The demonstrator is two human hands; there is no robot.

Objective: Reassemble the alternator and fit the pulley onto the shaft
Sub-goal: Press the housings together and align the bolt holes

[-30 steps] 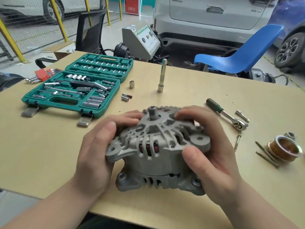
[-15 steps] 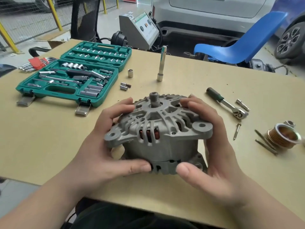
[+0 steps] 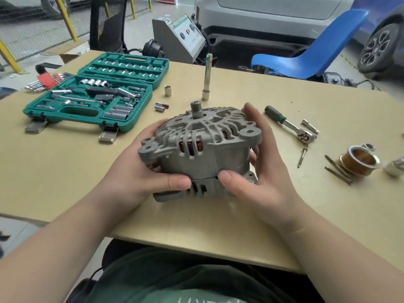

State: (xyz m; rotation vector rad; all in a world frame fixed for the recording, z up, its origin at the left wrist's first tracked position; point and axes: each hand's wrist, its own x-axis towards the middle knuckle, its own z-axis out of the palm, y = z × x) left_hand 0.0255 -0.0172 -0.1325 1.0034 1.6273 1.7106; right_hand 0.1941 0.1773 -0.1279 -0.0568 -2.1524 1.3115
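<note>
2 hands, left hand (image 3: 140, 171) and right hand (image 3: 260, 178), grip 1 grey ribbed alternator (image 3: 201, 147), fingers curled round it; threaded shaft (image 3: 196, 108) upright, bare; 1 pulley (image 3: 359, 161) lies well apart.

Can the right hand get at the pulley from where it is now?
Probably yes: the pulley lies on the table right of the right hand, nothing between, but that hand grips the alternator and must let go first.

Bare forearms, no sleeves in view; dark green shirt (image 3: 196, 281) with pale lettering.

No legible text or labels
</note>
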